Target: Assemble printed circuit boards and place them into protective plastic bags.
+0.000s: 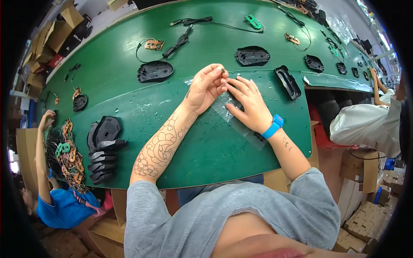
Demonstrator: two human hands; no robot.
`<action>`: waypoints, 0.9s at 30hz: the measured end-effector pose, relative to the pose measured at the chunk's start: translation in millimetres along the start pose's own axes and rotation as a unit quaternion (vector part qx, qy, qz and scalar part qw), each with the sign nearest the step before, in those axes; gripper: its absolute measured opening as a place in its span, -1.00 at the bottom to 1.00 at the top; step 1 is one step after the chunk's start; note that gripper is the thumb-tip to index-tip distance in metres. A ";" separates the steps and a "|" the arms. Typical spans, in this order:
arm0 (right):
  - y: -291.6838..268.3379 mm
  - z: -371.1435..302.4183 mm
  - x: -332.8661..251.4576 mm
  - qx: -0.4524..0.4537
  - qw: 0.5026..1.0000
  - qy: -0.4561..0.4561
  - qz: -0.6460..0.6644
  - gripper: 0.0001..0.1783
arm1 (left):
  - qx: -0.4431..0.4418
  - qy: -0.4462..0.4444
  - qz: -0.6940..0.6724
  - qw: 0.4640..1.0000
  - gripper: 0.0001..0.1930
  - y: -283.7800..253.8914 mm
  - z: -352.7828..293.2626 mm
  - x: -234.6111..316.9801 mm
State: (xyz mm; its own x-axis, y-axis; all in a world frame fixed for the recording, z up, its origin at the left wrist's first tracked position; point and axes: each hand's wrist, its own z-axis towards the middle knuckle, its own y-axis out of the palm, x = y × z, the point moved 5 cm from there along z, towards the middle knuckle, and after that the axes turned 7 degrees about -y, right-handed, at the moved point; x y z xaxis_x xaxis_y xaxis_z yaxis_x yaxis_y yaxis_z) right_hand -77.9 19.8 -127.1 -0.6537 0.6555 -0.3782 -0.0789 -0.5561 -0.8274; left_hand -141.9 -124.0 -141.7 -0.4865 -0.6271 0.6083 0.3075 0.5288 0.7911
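My left hand point(203, 89) is raised over the green table, thumb and fingertips pinched on a small dark piece point(223, 71) too tiny to name. Beside it, my right hand point(249, 103) has its fingers stretched out and apart, their tips close to the left fingers. Under both hands lies a clear plastic bag point(234, 119), with a few small dark bits near its lower end. Beyond my hands sit black mouse shell halves, one point(155, 71) to the left and one point(253, 56) straight ahead. A narrower black shell part point(287, 83) rests right of my right hand.
Black mouse covers point(103, 148) are stacked at left, by a heap of orange circuit boards point(71, 159). Boards with black cables point(178, 43) lie across the far table point(206, 36). Co-workers sit at left point(69, 208) and right point(365, 127). Cardboard boxes point(365, 219) stand lower right.
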 end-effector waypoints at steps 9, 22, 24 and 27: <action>-3.2 0.6 -3.7 -0.007 1.000 0.006 -0.003 -0.41 | -0.019 -0.005 0.026 0.999 -0.75 -5.9 -0.6 1.7; -2.2 2.3 -4.9 -0.003 1.000 0.000 -0.013 -0.40 | 0.002 0.008 -0.011 1.000 -0.60 11.7 -2.6 6.8; -2.3 2.4 -5.7 -0.004 1.000 0.000 -0.013 -0.39 | 0.005 0.009 -0.006 1.000 -0.59 9.9 -2.8 6.2; -2.1 2.4 -6.6 -0.007 1.000 0.001 -0.012 -0.39 | 0.015 0.013 0.011 1.000 -0.57 5.6 -3.3 5.5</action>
State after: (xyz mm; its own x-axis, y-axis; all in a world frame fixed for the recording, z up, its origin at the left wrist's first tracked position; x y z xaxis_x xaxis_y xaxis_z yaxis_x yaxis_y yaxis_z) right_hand -75.2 15.3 -121.8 -0.6499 0.6694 -0.3599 -0.0827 -0.5331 -0.8420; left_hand -140.2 -126.4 -133.7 -0.4591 -0.6297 0.6267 0.2922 0.5591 0.7759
